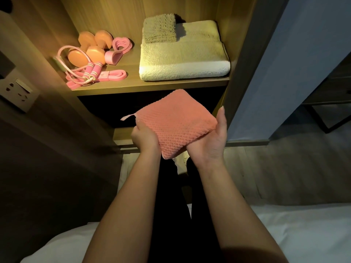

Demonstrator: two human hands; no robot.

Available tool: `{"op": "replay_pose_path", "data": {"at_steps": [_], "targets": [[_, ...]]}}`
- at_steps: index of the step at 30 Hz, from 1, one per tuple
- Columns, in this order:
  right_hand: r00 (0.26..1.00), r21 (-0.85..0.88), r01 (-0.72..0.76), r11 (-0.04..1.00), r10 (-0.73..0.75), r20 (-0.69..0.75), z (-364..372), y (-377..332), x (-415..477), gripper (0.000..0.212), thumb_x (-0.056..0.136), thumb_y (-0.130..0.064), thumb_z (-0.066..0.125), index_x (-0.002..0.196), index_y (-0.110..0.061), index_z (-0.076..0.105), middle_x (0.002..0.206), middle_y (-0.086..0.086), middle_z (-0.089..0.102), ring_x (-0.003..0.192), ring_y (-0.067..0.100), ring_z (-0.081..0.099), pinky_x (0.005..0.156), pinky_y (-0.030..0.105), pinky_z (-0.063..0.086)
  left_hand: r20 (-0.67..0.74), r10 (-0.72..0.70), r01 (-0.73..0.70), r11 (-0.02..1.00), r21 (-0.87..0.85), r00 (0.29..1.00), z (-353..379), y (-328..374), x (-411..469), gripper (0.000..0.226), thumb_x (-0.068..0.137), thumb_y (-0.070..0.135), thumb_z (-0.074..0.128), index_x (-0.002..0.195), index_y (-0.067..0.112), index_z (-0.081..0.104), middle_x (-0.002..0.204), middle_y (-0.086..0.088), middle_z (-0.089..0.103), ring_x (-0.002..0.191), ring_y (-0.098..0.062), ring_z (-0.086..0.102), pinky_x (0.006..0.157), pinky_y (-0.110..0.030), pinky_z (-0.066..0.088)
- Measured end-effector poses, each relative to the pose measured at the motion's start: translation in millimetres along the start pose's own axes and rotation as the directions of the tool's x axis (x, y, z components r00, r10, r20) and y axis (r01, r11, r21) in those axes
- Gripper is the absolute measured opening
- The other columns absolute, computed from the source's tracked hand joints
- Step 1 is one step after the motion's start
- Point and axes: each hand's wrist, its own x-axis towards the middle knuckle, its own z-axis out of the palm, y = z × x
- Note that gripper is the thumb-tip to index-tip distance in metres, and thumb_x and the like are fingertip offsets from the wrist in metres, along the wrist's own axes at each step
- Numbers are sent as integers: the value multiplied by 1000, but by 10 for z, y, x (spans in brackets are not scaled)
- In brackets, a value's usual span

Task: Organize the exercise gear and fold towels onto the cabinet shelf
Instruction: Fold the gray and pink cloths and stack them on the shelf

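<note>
Two hands hold the pink towel, folded into a fat square, in the air just below the front lip of the shelf. The left hand grips the towel's left edge, thumb on top; its fingers go under, out of sight. The right hand lies flat along the other side, fingers straight, palm cupping the edge, not pinching. The towel looks soft, light & bumpy, so prob. not slippy. But it's floppy: the folds could fall open if held by 1 corner only. Best way is a hand on each side, or a flat palm under the middle w/ a thumb pressing the top layers down. A little loop sticks out just past the left thumb; don't carry it by that. Up & ahead of the grip sits the big towel w/ a small towel on top. That looks like the spot for it. The stack is squishy too, so set it down gently.
</note>
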Motion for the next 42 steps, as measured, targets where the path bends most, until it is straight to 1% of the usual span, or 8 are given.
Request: {"op": "replay_pose_path", "data": {"at_steps": [9, 16, 19, 22, 29, 35, 39, 42], "targets": [[979, 242, -183, 953, 199, -43, -189, 34, -236, 53, 90, -38, 56, 132, -6, 51, 124, 20, 64, 113, 34, 63, 94, 45, 51, -1, 53, -52, 990, 129, 999, -17, 20, 229, 42, 103, 45, 35, 98, 13, 62, 95, -4, 64, 85, -18, 63, 71, -30, 49], [892, -620, -355, 699, 56, -448, -672, -148, -24, 35, 95, -46, 51, 102, -13, 60, 96, 4, 67, 88, 16, 65, 80, 36, 54, 185, 304, -343, 908, 240, 935, -118, 296, 273, 41, 99, 57, 31, 92, 29, 61, 99, 4, 64, 92, -13, 62, 82, -34, 49], [895, -682, -445, 581, 262, -361, -600, -239, 126, 92, 72, -76, 53, 139, -14, 44, 126, 7, 63, 113, 22, 61, 93, 43, 50, 324, 389, -477, 839, 263, 863, -99, 318, 95, 50, 97, 62, 30, 80, 24, 57, 84, 5, 62, 73, -3, 59, 67, -23, 43], [883, -655, -452, 606, 408, -232, -417, -261, 218, 85, 65, -74, 63, 131, -20, 56, 118, 9, 69, 108, 27, 67, 87, 44, 55, 420, 412, -537, 809, 240, 809, -105, 337, -47, 50, 96, 63, 29, 78, 25, 57, 80, 9, 62, 70, 0, 59, 64, -22, 41], [987, -944, -59, 325, -125, -104, -335, -225, 205, 29, 89, -46, 64, 102, -21, 67, 98, -2, 72, 89, 16, 69, 71, 33, 57, 359, 493, -609, 671, 424, 793, -166, 301, -34, 41, 103, 47, 31, 81, 21, 55, 82, 7, 58, 78, -7, 57, 60, -21, 37], [987, -925, -61, 375, -113, -111, -258, -380, 261, 27, 89, -49, 61, 103, -25, 63, 99, -4, 69, 88, 13, 67, 64, 25, 52, 482, -21, -141, 944, 299, 876, -224, 242, -25, 52, 94, 63, 38, 91, 20, 67, 82, 4, 72, 75, -14, 68, 67, -29, 51], [977, -856, -211, 472, 126, -172, -272, -559, 353, 45, 87, -39, 67, 125, -20, 51, 115, 1, 63, 101, 18, 64, 75, 31, 54, 496, 70, -379, 739, 557, 865, -214, 10, -82, 30, 100, 51, 38, 101, 22, 46, 89, 11, 56, 76, -3, 54, 56, -25, 39], [962, -958, -177, 224, 245, -120, -320, -543, 345, 61, 87, -36, 69, 136, -26, 34, 130, -5, 50, 117, 15, 53, 93, 38, 50, 483, 285, -553, 551, 625, 828, -219, -75, -43, 26, 101, 51, 33, 107, 26, 35, 86, 15, 46, 76, -3, 50, 55, -27, 40]]}}
